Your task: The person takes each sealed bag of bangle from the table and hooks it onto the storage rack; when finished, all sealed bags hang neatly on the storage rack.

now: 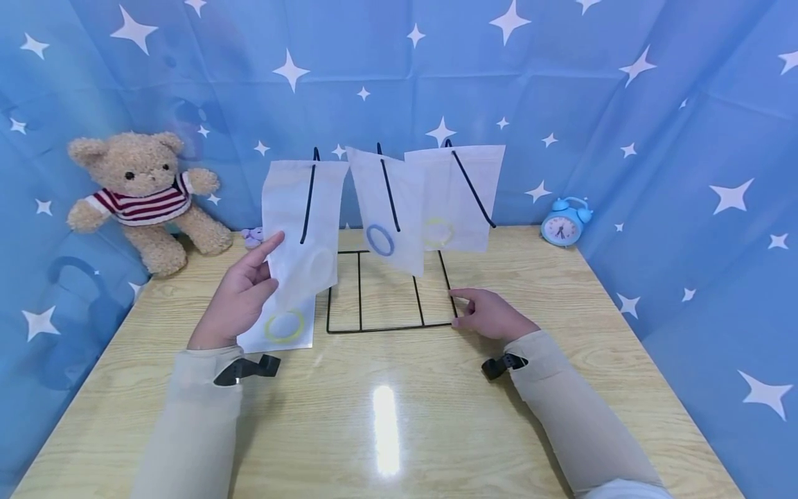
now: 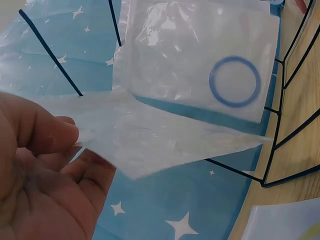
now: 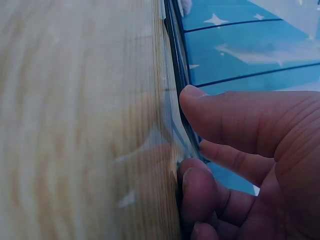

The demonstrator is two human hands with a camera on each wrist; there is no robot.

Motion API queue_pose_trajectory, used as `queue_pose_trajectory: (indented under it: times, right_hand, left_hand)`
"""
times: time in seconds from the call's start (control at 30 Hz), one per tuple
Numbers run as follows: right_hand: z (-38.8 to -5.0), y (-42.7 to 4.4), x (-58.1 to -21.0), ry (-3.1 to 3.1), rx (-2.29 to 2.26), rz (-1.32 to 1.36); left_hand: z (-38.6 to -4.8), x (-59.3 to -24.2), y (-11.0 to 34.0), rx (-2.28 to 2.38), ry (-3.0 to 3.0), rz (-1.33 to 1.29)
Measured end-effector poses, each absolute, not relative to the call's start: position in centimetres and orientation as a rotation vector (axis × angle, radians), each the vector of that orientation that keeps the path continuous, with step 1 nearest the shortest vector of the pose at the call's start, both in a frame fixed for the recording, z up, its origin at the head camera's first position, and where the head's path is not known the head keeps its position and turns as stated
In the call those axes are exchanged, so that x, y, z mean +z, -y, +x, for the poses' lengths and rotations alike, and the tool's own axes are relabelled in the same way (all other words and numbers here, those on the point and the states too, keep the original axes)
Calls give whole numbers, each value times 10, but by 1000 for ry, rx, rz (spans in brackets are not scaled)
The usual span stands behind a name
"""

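Observation:
My left hand [image 1: 233,301] pinches the side edge of a translucent white plastic bag [image 1: 283,208], which hangs from the left black hook of a wire rack [image 1: 374,330]. In the left wrist view, this bag [image 2: 145,142] is tilted and bent. From the middle hook hangs a bag with a blue ring [image 1: 399,194], and from the right one a bag with a yellow ring [image 1: 483,163]. Another bag with a yellow ring [image 1: 255,336] lies flat on the table below my left hand. With thumb and fingers, my right hand [image 1: 492,317] grips the rack's front right corner.
A teddy bear [image 1: 143,177] in a striped sweater sits at the back left, with a small purple toy [image 1: 252,237] beside it. The blue alarm clock [image 1: 564,223] stands at the back right. A blue star-patterned curtain [image 1: 368,55] borders the wooden table [image 1: 324,430].

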State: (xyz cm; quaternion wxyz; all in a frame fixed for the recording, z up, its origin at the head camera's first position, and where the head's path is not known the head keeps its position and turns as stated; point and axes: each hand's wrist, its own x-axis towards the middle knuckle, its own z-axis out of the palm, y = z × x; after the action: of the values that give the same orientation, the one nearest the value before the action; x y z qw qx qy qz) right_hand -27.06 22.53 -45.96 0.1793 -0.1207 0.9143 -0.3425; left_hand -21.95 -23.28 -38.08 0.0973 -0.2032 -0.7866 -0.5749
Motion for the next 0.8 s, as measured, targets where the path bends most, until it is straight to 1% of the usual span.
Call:
queue_pose_trajectory:
  times: [0.4,0.8]
  right_hand:
    - [-272,-226,-459,-2571,-985,-333]
    - [-272,-227,-461,-2558,-995,-325]
  left_hand:
    - [-226,-387,235,-1783,2370,-594]
    - [-231,-390,239,-1643,2460,-416]
